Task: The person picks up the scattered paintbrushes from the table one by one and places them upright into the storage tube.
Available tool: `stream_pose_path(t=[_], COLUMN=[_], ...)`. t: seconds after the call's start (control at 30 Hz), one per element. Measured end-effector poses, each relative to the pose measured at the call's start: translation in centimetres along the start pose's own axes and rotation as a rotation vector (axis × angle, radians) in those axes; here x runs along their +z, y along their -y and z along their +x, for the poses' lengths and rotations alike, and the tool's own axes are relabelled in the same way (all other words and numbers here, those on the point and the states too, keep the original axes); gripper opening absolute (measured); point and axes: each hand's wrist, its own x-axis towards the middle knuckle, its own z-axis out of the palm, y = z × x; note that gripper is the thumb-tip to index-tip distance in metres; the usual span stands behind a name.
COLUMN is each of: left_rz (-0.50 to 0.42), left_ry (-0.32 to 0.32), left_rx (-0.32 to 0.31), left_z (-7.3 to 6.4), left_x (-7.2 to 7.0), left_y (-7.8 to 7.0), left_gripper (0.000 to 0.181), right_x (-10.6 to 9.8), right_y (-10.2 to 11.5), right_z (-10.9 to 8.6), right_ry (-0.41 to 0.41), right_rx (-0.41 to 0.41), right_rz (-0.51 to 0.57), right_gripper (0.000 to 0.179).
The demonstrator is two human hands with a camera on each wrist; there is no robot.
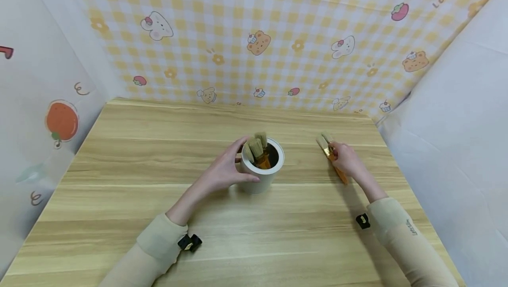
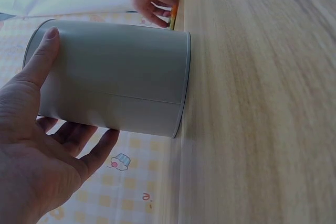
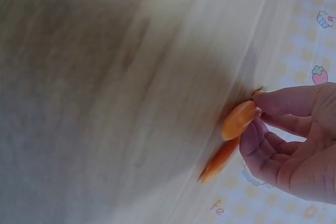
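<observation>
While one cup (image 1: 263, 170) holds three brushes (image 1: 255, 148), two brushes (image 1: 331, 152) lie outside.

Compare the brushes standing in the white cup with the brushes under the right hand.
The brushes in the white cup stand upright, bristles up, inside the white cup; the brushes under the right hand lie flat on the table. The cup brushes show mostly bristles with handles sunk inside; the table brushes show orange handles along the wood. The left hand grips the cup, not those brushes; the right hand pinches the table brushes. Both have tan bristles and orange handles.
</observation>
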Motion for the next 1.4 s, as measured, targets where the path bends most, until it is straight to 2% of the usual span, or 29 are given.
stream_pose_path(t=[0.17, 0.33, 0.53, 0.8, 0.97, 1.23, 1.4], left_rz=[-0.002, -0.007, -0.017, -0.026, -0.019, -0.013, -0.018], left_ry=[0.000, -0.003, -0.006, -0.002, -0.004, 0.000, 0.001], left_rx=[-0.012, -0.011, -0.011, -0.004, -0.001, 0.016, 0.021], left_z=[0.0, 0.1, 0.0, 0.1, 0.0, 0.1, 0.2], left_x=[0.1, 0.1, 0.1, 0.1, 0.0, 0.0, 0.1], left_y=[0.1, 0.1, 0.1, 0.2, 0.3, 0.4, 0.5], left_gripper=[0.115, 0.115, 0.113, 0.114, 0.114, 0.112, 0.112], right_x=[-0.5, -1.0, -2.1, -3.3, -3.9, -4.6, -4.6], right_y=[0.6, 1.8, 4.2, 8.8, 11.9, 16.5, 18.3], right_z=[-0.3, -0.7, -0.8, -1.5, -2.2, -3.2, -3.3], right_ry=[0.077, 0.069, -0.011, -0.165, -0.250, -0.371, -0.408], right_rx=[0.030, 0.015, -0.040, -0.120, -0.158, -0.284, -0.360], right_rz=[0.000, 0.066, 0.219, 0.325, 0.483, 0.791, 0.886], right_gripper=[0.059, 0.054, 0.044, 0.033, 0.027, 0.019, 0.019])
